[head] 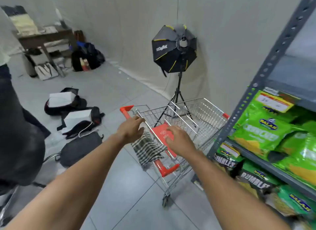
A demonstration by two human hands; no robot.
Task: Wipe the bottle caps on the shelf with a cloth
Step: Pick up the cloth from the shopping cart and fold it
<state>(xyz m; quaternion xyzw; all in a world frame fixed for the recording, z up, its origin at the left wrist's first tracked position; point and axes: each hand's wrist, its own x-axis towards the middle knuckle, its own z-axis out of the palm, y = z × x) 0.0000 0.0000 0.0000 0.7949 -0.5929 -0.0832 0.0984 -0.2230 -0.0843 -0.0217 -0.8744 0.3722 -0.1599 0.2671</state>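
The floor (130,183) is made of grey tiles, and a pale cloth wall (119,24) hangs behind. A wire shopping cart (201,120) stands next to a grey metal shelf (266,72) full of green snack bags (263,134). A checked cloth (147,149) hangs over the cart's red handle (162,168). The left hand (130,128) and the right hand (179,140) reach over the cart with fingers spread wide, holding nothing. A studio light (173,49) on a stand is behind the cart. Bags (80,147) lie on the floor.
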